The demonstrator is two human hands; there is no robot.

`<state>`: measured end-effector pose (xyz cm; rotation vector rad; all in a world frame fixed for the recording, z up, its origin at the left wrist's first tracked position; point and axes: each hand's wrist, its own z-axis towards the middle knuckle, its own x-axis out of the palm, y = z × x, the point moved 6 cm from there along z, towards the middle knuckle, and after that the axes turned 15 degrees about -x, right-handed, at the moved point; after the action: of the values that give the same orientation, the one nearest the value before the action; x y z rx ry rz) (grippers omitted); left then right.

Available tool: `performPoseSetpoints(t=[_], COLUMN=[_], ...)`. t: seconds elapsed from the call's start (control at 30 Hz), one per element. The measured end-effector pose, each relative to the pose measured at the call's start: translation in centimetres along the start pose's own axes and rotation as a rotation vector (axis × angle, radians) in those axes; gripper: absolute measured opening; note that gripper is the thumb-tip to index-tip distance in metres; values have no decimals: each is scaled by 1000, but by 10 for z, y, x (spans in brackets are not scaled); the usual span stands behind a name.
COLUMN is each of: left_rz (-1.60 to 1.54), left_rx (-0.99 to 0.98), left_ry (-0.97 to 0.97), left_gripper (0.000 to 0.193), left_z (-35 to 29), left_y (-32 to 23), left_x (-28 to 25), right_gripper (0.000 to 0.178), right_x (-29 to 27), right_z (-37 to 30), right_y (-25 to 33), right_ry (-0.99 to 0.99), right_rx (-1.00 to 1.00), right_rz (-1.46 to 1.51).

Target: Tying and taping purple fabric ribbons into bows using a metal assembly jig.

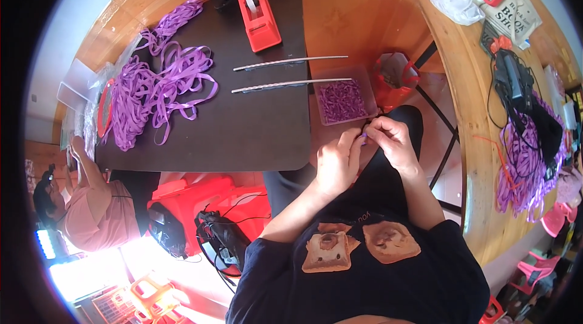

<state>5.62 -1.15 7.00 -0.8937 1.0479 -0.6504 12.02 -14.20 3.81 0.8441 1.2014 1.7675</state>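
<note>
Purple ribbon piece (364, 136), pinched between fingertips of left hand (336, 163) and right hand (396, 142) over the lap, just beside the tray (343, 100): keep taut, work close to fingertips.

Tray (344, 101) right of table (243, 129), tape dispenser (259, 17) behind rods (290, 63).
</note>
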Motion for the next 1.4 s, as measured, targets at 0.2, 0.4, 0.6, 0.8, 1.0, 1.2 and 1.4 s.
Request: performPoseSetpoints(t=[0.2, 0.4, 0.6, 0.8, 1.0, 1.2, 1.4], left_rz=[138, -276, -1086, -1598, -1627, -1378, -1246], left_rx=[82, -75, -957, -1111, -1028, -941, -941], left_ry=[35, 116, 765, 1031, 986, 807, 772], left_gripper=[16, 10, 14, 16, 15, 15, 18], left_z=[-1, 3, -15, -33, -30, -21, -19], left_y=[-4, 6, 36, 32, 21, 29, 31], left_x=[1, 3, 31, 42, 37, 20, 18], right_gripper=[11, 13, 13, 12, 15, 37, 28], right_x=[5, 9, 8, 15, 7, -6, -5], right_z=[0, 1, 7, 13, 11, 4, 19], right_y=[9, 17, 33, 48, 38, 24, 39], right_ry=[-25, 36, 166, 317, 284, 301, 257], right_rx=[30, -85, -459, -553, -465, -188, -665], right_rz=[5, -165, -253, -256, -108, -166, -628])
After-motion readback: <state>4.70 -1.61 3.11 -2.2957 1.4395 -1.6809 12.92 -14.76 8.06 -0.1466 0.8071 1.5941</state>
